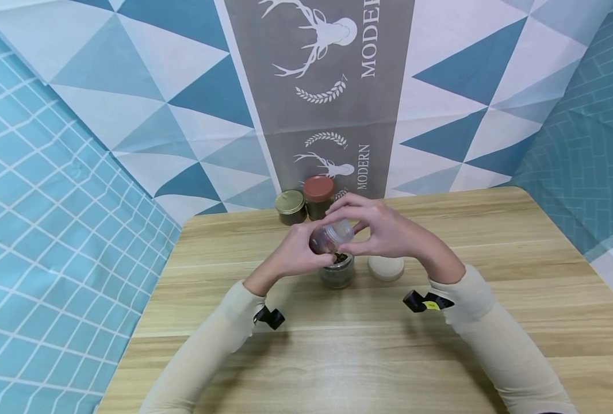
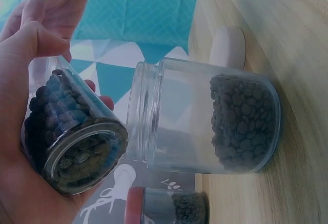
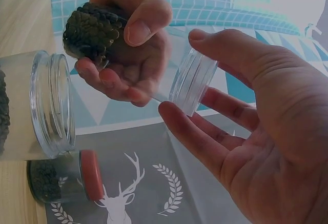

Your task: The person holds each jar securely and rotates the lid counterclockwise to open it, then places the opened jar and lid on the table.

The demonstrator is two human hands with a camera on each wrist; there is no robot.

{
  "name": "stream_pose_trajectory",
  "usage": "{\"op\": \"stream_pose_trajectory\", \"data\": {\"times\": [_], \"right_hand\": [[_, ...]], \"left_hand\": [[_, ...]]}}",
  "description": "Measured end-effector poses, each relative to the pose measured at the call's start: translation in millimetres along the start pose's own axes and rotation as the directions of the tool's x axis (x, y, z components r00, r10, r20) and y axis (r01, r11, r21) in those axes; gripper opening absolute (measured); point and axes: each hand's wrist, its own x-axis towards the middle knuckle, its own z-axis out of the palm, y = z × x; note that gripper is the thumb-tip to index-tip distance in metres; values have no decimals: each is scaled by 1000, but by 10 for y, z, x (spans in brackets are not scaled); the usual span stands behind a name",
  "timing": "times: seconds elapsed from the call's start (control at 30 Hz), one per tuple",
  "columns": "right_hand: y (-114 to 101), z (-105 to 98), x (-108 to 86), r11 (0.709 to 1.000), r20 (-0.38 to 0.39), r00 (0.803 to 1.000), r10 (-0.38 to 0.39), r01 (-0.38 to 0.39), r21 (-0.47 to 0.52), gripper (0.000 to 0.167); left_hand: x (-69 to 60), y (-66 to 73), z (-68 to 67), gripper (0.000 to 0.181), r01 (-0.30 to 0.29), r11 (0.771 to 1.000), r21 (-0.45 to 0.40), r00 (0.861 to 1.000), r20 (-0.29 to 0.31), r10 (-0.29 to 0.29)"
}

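Note:
My left hand (image 1: pixel 297 250) grips a small clear jar (image 2: pixel 66 116) with dark pellets gathered toward its base. Thumb and fingers of my right hand (image 3: pixel 271 106) pinch the clear ridged end (image 3: pixel 193 80) of that jar; whether this is a lid or its neck, I cannot tell. The small jar is tilted above a larger glass jar (image 1: pixel 337 276), which stands upright and uncovered on the table. Dark pellets (image 2: pixel 243 121) fill the lower part of the larger jar. A round white lid (image 1: pixel 386 268) lies just right of it.
Behind the hands, a jar with a red lid (image 1: pixel 318 188) stands beside a lower jar with a gold-green lid (image 1: pixel 290 202), both near the back edge of the wooden table (image 1: pixel 337 362). Patterned cloth (image 1: pixel 441 75) hangs behind the table, and blue grid cloth (image 1: pixel 53 230) at the left.

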Motion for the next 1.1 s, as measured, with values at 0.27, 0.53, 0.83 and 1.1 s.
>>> {"op": "stream_pose_trajectory", "data": {"times": [0.27,0.53,0.83,1.1], "right_hand": [[-6,-40,-26,999,-44,998,46,-45,26,58],[-13,-61,-24,982,-138,972,188,-188,15,65],[-28,-29,8,919,-200,898,393,-386,75,70],[-45,51,17,924,-152,912,382,-372,88,52]], "left_hand": [[-21,-32,-38,54,27,999,-38,999,-28,-28],[-33,-49,-41,51,28,999,-27,996,-81,-30],[-24,-13,34,50,-43,976,213,968,-232,93],[6,-7,84,53,-99,927,362,943,-264,204]]}}
